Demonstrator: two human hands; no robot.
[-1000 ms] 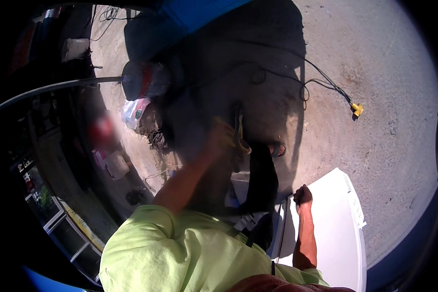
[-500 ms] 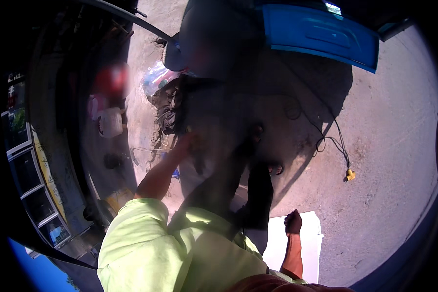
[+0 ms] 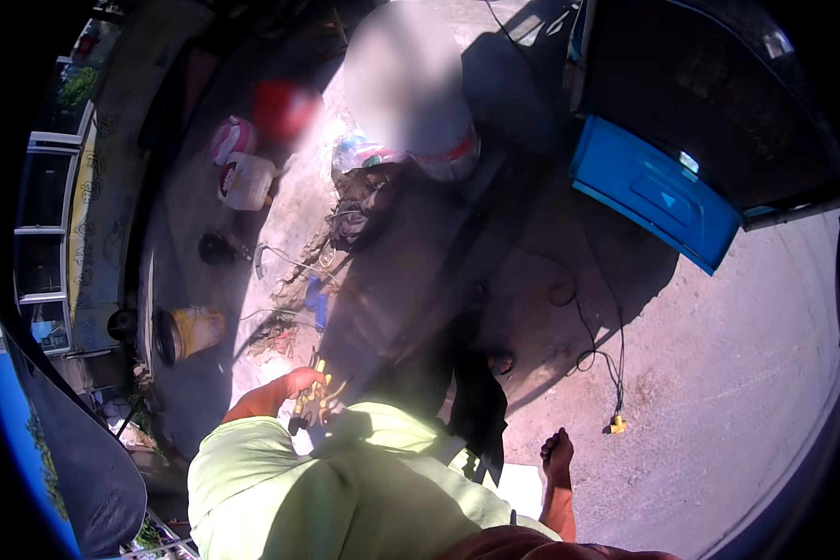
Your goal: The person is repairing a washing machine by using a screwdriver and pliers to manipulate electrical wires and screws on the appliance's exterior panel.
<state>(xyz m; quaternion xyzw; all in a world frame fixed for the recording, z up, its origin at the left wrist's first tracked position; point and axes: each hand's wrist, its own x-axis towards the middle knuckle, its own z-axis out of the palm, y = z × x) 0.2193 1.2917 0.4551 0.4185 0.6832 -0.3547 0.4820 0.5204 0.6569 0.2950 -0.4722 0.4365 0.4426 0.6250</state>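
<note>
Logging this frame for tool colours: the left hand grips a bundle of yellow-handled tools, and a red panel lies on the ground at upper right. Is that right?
Not quite. The head view shows the panel is blue, not red. The rest holds: the left hand grips the yellow-handled tools.

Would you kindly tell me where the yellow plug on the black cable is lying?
In the head view, the yellow plug lies on the dirt ground at lower right, just right of the person's bare foot.

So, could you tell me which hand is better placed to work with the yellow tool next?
Left, most likely. The left hand is already closed around the yellow tool, held out in front of the green sleeve. The right hand does not show in this view, so its readiness cannot be judged.
</note>
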